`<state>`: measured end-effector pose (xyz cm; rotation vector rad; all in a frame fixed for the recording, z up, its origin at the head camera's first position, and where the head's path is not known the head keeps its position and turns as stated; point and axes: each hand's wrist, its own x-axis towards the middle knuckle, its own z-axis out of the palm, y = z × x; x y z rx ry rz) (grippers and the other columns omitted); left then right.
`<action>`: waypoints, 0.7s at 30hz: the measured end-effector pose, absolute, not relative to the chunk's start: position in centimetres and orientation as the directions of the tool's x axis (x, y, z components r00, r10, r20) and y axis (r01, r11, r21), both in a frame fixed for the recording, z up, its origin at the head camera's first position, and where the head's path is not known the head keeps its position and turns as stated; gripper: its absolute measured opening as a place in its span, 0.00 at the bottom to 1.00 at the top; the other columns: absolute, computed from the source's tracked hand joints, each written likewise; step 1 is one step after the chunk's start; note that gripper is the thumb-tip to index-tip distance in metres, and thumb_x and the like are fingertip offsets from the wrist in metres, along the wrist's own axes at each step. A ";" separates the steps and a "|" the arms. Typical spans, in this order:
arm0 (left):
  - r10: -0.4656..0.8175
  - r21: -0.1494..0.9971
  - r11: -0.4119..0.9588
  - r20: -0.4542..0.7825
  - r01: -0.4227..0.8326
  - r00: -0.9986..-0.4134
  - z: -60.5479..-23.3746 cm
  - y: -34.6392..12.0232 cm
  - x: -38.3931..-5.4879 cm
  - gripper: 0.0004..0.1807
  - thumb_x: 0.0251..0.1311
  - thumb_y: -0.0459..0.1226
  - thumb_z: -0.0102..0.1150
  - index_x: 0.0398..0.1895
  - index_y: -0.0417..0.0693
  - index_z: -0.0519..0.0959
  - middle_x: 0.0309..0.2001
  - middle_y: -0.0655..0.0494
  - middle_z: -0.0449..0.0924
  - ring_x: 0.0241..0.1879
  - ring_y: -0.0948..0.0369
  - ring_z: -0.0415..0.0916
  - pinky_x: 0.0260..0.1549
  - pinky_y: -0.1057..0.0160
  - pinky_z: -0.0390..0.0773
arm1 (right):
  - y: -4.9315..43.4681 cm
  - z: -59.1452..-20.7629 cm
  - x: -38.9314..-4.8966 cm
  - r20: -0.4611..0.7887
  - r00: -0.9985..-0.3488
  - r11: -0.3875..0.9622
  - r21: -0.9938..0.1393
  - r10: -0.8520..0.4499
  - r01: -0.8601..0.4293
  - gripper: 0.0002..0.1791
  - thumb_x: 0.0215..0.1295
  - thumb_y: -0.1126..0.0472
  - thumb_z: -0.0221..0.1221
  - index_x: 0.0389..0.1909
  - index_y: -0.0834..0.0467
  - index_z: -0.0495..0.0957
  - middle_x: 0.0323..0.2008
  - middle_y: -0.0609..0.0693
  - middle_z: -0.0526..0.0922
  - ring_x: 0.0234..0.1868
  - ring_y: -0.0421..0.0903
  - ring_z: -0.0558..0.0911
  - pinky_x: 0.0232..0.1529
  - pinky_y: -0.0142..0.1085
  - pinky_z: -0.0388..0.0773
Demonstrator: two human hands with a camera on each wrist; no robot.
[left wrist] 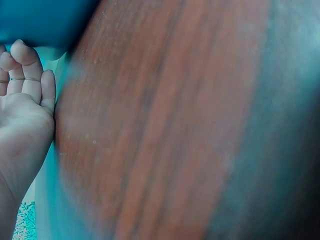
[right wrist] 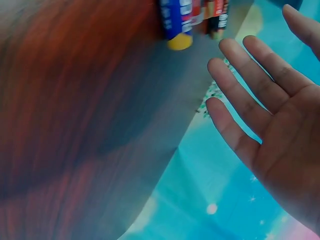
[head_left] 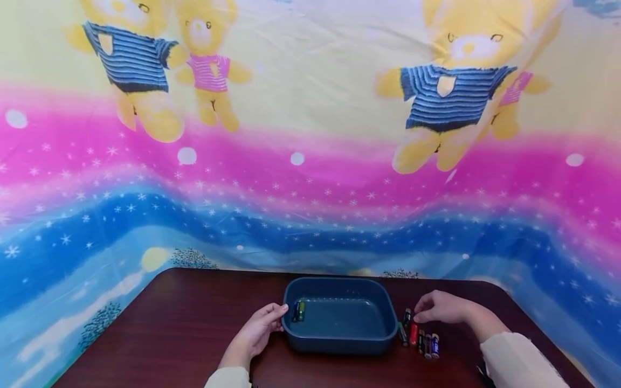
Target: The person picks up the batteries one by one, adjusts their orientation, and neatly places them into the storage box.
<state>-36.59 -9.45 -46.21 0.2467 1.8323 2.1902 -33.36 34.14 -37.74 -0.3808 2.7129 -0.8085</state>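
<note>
A dark blue rectangular plastic container stands on the table. My left hand grips its left rim, thumb at the top edge; in the left wrist view, the left hand's fingers meet the container wall. Inside, by the left wall, lie a black battery and a green one. My right hand hovers over a loose group to the right, fingertips right at a red battery. The right wrist view shows the right fingers extended and spread, near a blue battery with a yellow end.
Beside the container's right wall are a dark green battery and a black battery. More batteries lie in a row near the red one. The dark wooden table meets a hanging cloth printed with bears behind it.
</note>
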 end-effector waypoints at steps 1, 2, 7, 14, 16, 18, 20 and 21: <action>0.316 0.982 -0.161 -0.045 -0.100 -0.948 -46.2 -9.4 -36.6 0.11 0.62 0.44 0.56 0.24 0.51 0.71 0.24 0.60 0.74 0.27 0.63 0.70 0.37 0.61 0.69 | 34.4 -37.9 -33.2 -0.197 -0.925 0.810 -0.563 -0.325 -0.165 0.19 0.57 0.53 0.63 0.42 0.63 0.78 0.37 0.50 0.79 0.40 0.51 0.78 0.41 0.51 0.73; 0.315 0.982 -0.161 -0.045 -0.100 -0.948 -46.2 -9.4 -36.6 0.11 0.62 0.43 0.55 0.24 0.51 0.71 0.24 0.60 0.74 0.27 0.63 0.70 0.37 0.61 0.69 | 34.6 -38.0 -33.1 -0.200 -0.924 0.809 -0.565 -0.326 -0.163 0.19 0.57 0.53 0.63 0.42 0.64 0.78 0.37 0.50 0.79 0.40 0.50 0.78 0.41 0.50 0.73; 0.317 0.981 -0.163 -0.047 -0.104 -0.947 -46.2 -9.4 -36.7 0.11 0.62 0.42 0.54 0.23 0.52 0.71 0.24 0.61 0.73 0.27 0.63 0.71 0.38 0.61 0.69 | 35.5 -38.5 -32.4 -0.213 -0.913 0.797 -0.581 -0.347 -0.167 0.19 0.54 0.55 0.64 0.40 0.65 0.77 0.36 0.51 0.79 0.38 0.50 0.77 0.37 0.47 0.74; 0.312 0.982 -0.161 -0.041 -0.095 -0.949 -46.0 -9.4 -36.7 0.11 0.62 0.44 0.56 0.24 0.51 0.71 0.24 0.60 0.73 0.27 0.63 0.71 0.39 0.60 0.69 | 36.3 -39.7 -31.4 -0.229 -0.906 0.783 -0.602 -0.356 -0.155 0.21 0.49 0.58 0.68 0.41 0.65 0.74 0.39 0.54 0.75 0.40 0.53 0.74 0.38 0.49 0.71; 0.313 0.982 -0.161 -0.042 -0.096 -0.949 -46.0 -9.4 -36.6 0.11 0.62 0.43 0.56 0.24 0.51 0.71 0.24 0.61 0.73 0.27 0.63 0.71 0.39 0.60 0.69 | 36.4 -40.2 -31.1 -0.216 -0.908 0.783 -0.599 -0.360 -0.168 0.23 0.46 0.59 0.69 0.40 0.65 0.72 0.39 0.55 0.73 0.40 0.53 0.73 0.38 0.48 0.71; 0.313 0.982 -0.162 -0.042 -0.097 -0.949 -46.1 -9.4 -36.6 0.11 0.62 0.43 0.56 0.24 0.51 0.71 0.23 0.61 0.73 0.27 0.63 0.71 0.39 0.60 0.69 | 36.4 -40.6 -30.9 -0.187 -0.910 0.786 -0.586 -0.370 -0.199 0.24 0.44 0.59 0.71 0.39 0.64 0.71 0.38 0.54 0.70 0.39 0.53 0.72 0.38 0.46 0.71; 0.311 0.982 -0.162 -0.044 -0.099 -0.949 -46.2 -9.4 -36.6 0.11 0.62 0.43 0.56 0.23 0.52 0.71 0.23 0.61 0.73 0.27 0.63 0.71 0.39 0.60 0.69 | 36.4 -41.0 -30.6 -0.158 -0.914 0.794 -0.564 -0.373 -0.226 0.25 0.42 0.58 0.72 0.37 0.63 0.71 0.37 0.54 0.68 0.38 0.52 0.71 0.37 0.43 0.70; 0.311 0.982 -0.162 -0.046 -0.100 -0.949 -46.2 -9.3 -36.6 0.11 0.62 0.43 0.56 0.23 0.52 0.71 0.23 0.61 0.73 0.27 0.63 0.71 0.39 0.60 0.69 | 36.4 -41.1 -30.5 -0.149 -0.916 0.799 -0.554 -0.371 -0.234 0.25 0.41 0.58 0.72 0.36 0.63 0.70 0.37 0.53 0.67 0.38 0.51 0.70 0.36 0.42 0.70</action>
